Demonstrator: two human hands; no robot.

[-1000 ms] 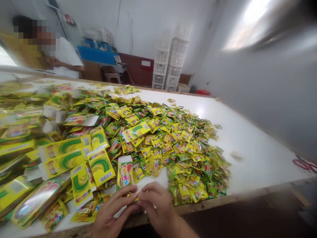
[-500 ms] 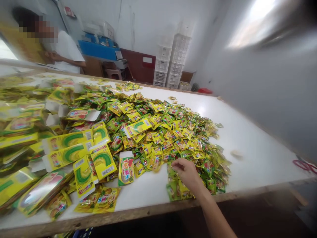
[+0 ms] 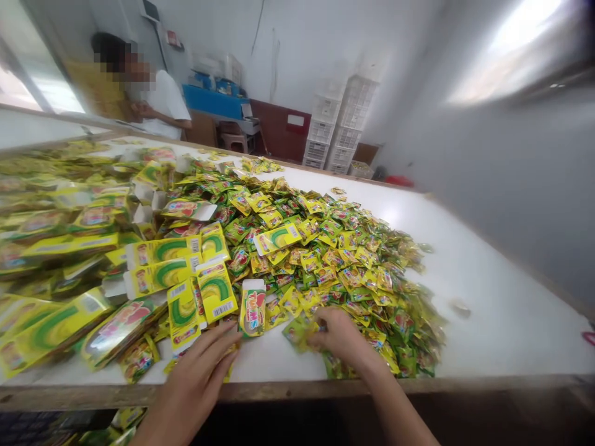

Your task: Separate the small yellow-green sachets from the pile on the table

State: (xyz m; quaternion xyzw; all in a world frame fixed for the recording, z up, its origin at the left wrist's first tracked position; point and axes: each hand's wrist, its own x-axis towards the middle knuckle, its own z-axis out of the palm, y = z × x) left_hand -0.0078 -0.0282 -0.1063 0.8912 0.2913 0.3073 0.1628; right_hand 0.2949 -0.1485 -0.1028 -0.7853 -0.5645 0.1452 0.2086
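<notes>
My right hand (image 3: 338,337) is closed, its fingers pinching a small green and yellow candy packet (image 3: 296,334) just above the white table (image 3: 279,365). Beside it rises a big heap of similar packets (image 3: 334,254). My left hand (image 3: 198,371) reaches in near the front edge with fingers stretched out, over yellow packets it partly covers. Just past its fingertips lies a small box with TWINS lettering (image 3: 252,310). Yellow and green boxes (image 3: 217,291) lie farther left, touching or overlapping one another.
More boxes and packets spread over the table's left side. A wooden rim (image 3: 279,390) runs along the front. Below it at left are more packets (image 3: 127,418). A person in a white shirt (image 3: 170,99) is beyond the table. Stacked white crates (image 3: 346,118) stand behind.
My left hand has come into view over the packets at the front edge. My right hand now holds a packet and has moved slightly left against the heap. The view has shifted left.
</notes>
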